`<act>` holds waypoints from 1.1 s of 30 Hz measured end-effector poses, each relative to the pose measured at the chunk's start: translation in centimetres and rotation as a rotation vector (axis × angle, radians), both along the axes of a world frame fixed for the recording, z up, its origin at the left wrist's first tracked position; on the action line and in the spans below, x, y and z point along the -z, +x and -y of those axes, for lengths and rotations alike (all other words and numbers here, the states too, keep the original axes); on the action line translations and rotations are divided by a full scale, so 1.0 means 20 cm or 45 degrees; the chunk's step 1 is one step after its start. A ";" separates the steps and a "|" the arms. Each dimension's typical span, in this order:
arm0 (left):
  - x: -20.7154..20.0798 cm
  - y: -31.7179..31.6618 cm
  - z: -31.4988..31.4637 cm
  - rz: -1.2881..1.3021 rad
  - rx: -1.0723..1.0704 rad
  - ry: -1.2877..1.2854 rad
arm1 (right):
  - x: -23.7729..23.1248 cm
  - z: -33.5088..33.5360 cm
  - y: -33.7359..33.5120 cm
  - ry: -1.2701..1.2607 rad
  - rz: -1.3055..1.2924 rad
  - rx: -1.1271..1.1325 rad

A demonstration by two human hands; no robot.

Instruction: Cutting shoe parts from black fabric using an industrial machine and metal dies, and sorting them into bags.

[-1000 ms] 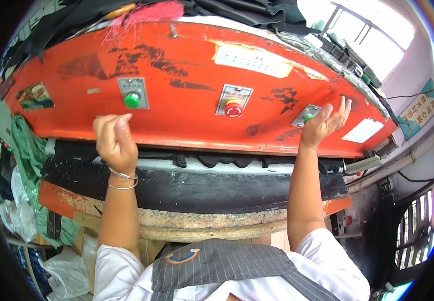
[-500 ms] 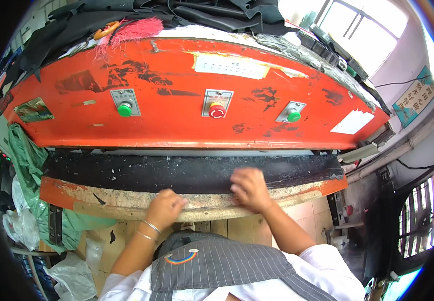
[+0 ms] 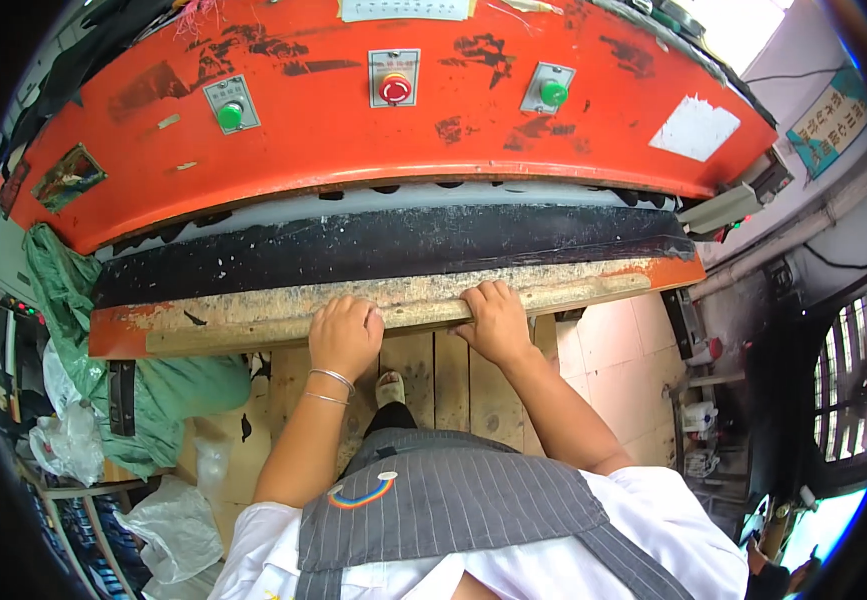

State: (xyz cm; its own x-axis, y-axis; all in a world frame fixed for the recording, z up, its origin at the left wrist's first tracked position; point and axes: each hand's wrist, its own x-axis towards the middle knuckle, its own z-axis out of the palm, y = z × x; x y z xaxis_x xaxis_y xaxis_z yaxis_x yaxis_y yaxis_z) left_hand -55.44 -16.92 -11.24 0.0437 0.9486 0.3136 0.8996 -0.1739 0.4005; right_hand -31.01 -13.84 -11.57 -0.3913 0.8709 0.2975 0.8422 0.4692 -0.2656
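Observation:
Both hands are on the worn wooden edge rail along the front of a large orange machine's bed. My left hand, with two bangles on its wrist, curls its fingers over the rail. To its right, my right hand also grips the rail, its fingers on top and its thumb lower down. Beyond the rail lies a long black, scuffed pad. Above the pad rises the orange panel, carrying a red stop button between two green buttons.
Green sheeting hangs and bunches at the left, beside clear plastic bags. A planked wooden platform lies below the rail. At the right stand a shelf and a barred window. Dark edges of material show under the panel.
Both hands have settled onto the wooden rail; my right hand has come down from over the black pad. The view has tilted lower, and a wider gap shows between the panel and pad.

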 end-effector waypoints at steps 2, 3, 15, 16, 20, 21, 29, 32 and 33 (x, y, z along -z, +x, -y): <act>-0.01 -0.01 -0.01 0.046 -0.024 -0.041 | 0.00 -0.01 0.00 -0.024 -0.007 0.002; -0.02 -0.01 -0.03 0.045 -0.019 -0.050 | 0.00 0.00 0.00 -0.080 0.015 -0.001; -0.11 -0.26 -0.79 0.372 0.148 0.099 | -0.23 -0.38 0.12 -1.030 -0.069 -0.661; -0.11 -0.26 -0.83 0.315 0.178 0.222 | -0.25 -0.46 0.10 -0.783 -0.057 -0.653; 0.21 -0.22 -0.82 0.221 0.183 0.110 | -0.09 -0.80 0.01 -0.155 0.018 -0.549; 0.24 -0.21 -0.81 0.243 0.214 0.107 | -0.05 -0.86 0.00 -0.145 0.091 -0.531; 0.03 -0.16 -0.77 0.354 0.321 0.117 | -0.25 -1.08 -0.12 -0.819 0.593 -0.525; -0.11 -0.09 -0.79 0.468 0.389 0.264 | -0.30 -1.04 -0.12 -0.930 0.710 -0.525; -0.14 -0.06 -0.81 0.515 0.406 0.370 | -0.28 -1.06 -0.08 -0.928 0.710 -0.514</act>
